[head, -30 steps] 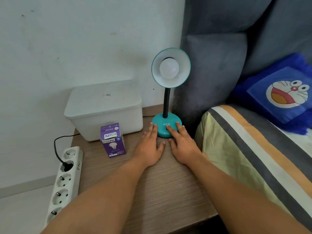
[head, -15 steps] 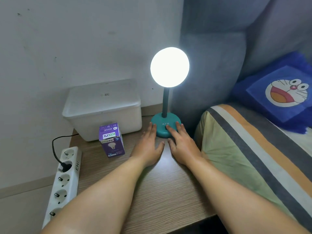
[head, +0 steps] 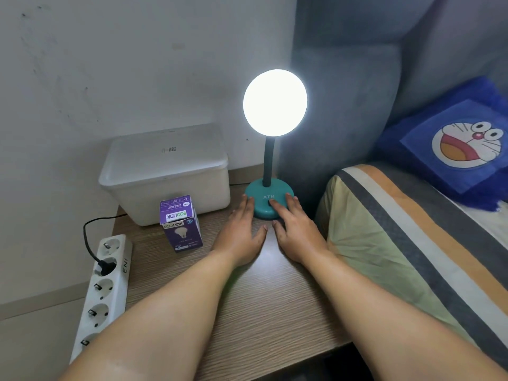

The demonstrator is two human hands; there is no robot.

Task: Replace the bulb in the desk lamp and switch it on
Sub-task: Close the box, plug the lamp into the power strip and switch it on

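The teal desk lamp stands at the back of the wooden bedside table (head: 247,303), its round base (head: 258,196) marked ATN. Its head (head: 275,102) glows bright white, so the bulb inside is lost in the glare. My left hand (head: 242,232) lies flat on the table with fingertips touching the left side of the base. My right hand (head: 295,229) rests flat too, its index finger on the switch at the front of the base. A purple Ecolink bulb box (head: 181,224) stands upright left of my left hand.
A white lidded plastic box (head: 167,171) sits at the back left against the wall. A white power strip (head: 103,287) with one black plug hangs off the table's left edge. A bed with a striped pillow (head: 398,243) and a blue cartoon cushion (head: 461,144) borders the right.
The lamp went from dark to lit between the earliest frame and half a second ago, and stays lit. Both hands keep their places at the base.
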